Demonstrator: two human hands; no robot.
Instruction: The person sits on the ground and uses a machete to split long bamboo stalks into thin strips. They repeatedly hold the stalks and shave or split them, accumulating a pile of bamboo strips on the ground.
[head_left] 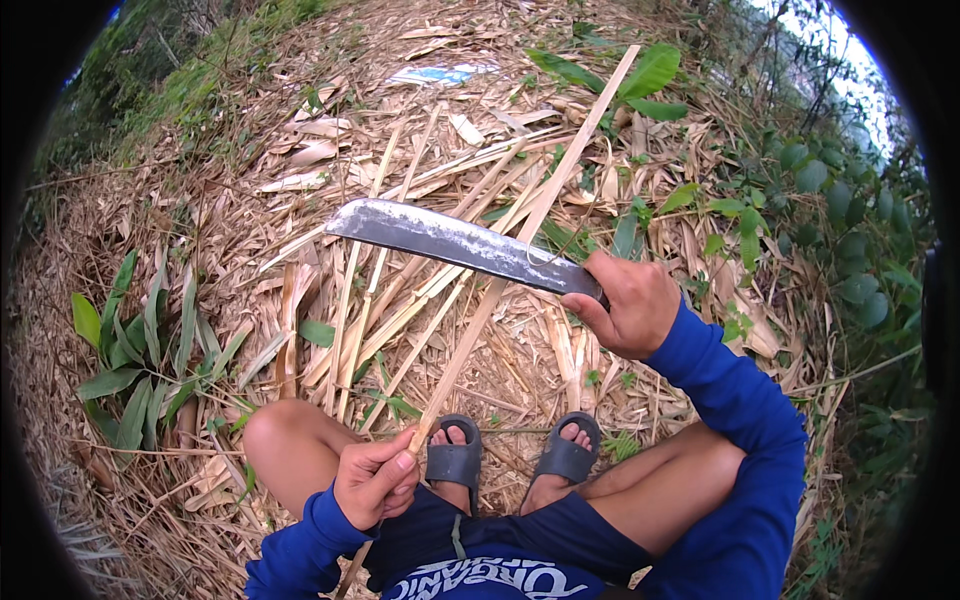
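Observation:
My right hand (632,303) is closed round the handle end of a machete (450,240). Its long dark blade, scuffed pale along the upper side, points left and lies across a long split bamboo strip (478,325). The grip itself is hidden by my fingers. Near my left knee, my left hand (377,478) pinches the lower part of that strip between thumb and fingers. From there the strip slants up and away to the right, passing by the blade, and its far end stands near a broad green leaf. Blade and strip appear to touch, but I cannot tell for certain.
Several cut bamboo strips (375,270) lie on the ground before me, among dry husks and shavings. My sandalled feet (455,460) are just below them. Leafy plants grow at the left (145,350) and right (850,260). A blue and white sheet (440,75) lies farther off.

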